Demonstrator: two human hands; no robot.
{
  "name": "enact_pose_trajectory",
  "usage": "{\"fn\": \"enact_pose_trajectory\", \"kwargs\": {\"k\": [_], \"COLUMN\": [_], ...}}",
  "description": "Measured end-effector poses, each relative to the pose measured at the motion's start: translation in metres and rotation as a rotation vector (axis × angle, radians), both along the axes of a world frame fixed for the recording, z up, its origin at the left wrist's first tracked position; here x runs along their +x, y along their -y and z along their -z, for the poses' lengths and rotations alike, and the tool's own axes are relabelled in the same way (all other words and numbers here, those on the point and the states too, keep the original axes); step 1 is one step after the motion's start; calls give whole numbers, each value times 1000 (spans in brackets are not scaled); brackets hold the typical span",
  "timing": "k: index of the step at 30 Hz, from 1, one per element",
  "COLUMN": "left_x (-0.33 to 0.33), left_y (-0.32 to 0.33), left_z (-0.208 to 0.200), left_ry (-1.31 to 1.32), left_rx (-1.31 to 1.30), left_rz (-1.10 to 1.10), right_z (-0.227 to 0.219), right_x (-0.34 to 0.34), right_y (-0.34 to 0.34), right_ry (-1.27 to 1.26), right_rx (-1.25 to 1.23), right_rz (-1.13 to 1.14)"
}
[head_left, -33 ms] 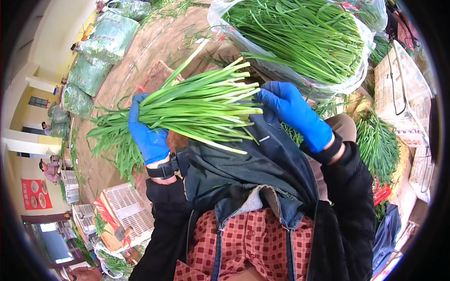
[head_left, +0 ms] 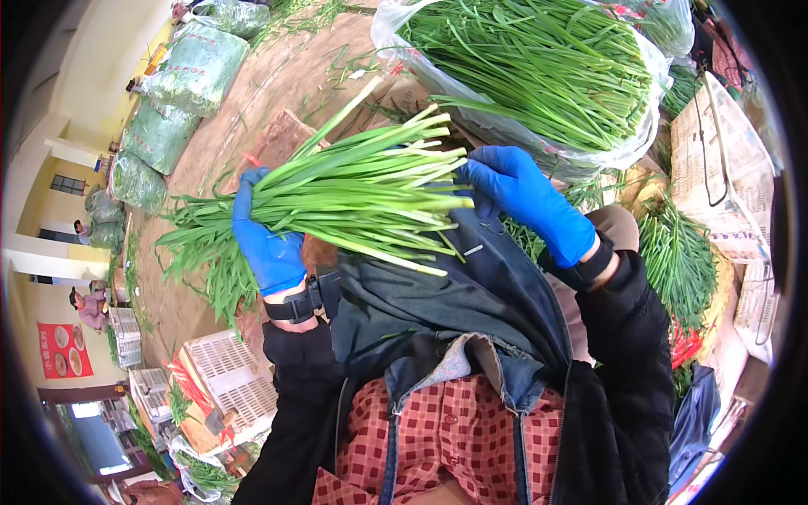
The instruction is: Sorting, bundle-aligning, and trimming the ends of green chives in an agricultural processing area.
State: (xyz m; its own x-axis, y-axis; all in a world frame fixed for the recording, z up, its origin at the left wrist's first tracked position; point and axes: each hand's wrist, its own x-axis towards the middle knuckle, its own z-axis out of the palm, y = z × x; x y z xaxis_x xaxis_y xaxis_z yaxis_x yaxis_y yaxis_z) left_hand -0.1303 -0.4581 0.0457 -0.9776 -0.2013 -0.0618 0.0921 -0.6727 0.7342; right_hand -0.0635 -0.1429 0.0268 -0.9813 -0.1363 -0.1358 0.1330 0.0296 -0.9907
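A bundle of garlic chives [head_left: 362, 189] lies across my lap, pale stem ends to the right and green leaf tips to the left. My left hand [head_left: 268, 240], in a blue glove, is wrapped round the leafy part. At the stem ends, my blue-gloved right hand [head_left: 526, 198] has its thumb and fingers drawn together. Whatever they pinch is hidden by the fingers. Beneath the bundle, a dark cloth [head_left: 404, 295] covers my lap.
Ahead, a clear plastic bag [head_left: 652, 126] holds a big heap of chives. More chives [head_left: 677, 265] lie at my right, beside white crates [head_left: 720, 160]. Wrapped green bales [head_left: 198, 67] line the far left. A white crate [head_left: 227, 374] stands at my left. A person [head_left: 88, 307] sits far left.
My left hand and the bundle have shifted very slightly to the right. The right hand stays by the stem ends.
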Motion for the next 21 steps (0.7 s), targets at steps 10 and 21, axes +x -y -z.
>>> {"fn": "enact_pose_trajectory", "kwargs": {"k": [10,21], "left_x": [-4,-5], "left_y": [8,22], "left_z": [10,26], "left_ry": [5,-118], "left_rx": [72,-150], "left_rz": [25,-28], "right_z": [-14,1], "right_x": [42,34], "right_y": [33,5], "right_ry": [-620,-604], "right_rx": [436,268], "right_rz": [28,332]}}
